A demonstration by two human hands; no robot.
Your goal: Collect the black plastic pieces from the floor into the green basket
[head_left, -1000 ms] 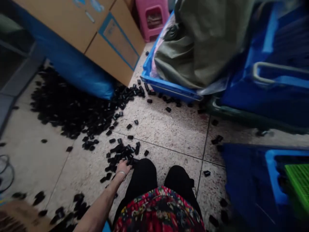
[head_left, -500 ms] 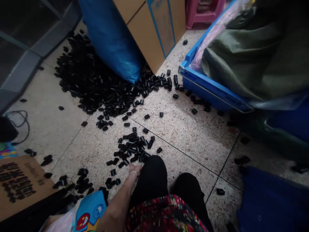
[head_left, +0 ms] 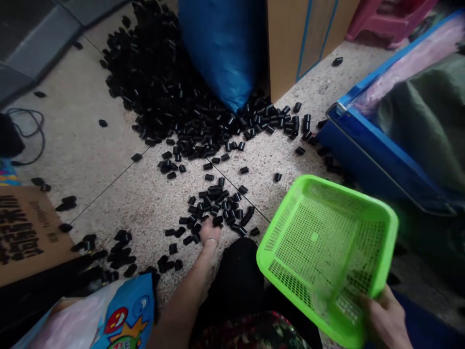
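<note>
Small black plastic caps cover the speckled floor: a big heap at the back and a smaller cluster just in front of my knees. My left hand, a ring on one finger, reaches down and touches the near edge of that cluster; whether it holds any caps is hidden. My right hand grips the near corner of an empty bright green mesh basket, held tilted above my right knee.
A blue sack and a cardboard box stand behind the heap. At right sits a blue crate with olive cloth. Flat cardboard and a printed bag lie at left. A cable lies far left.
The view has swung left and down. The green basket, held by my right hand, has come into view at right. My left hand stays at the small cluster of caps.
</note>
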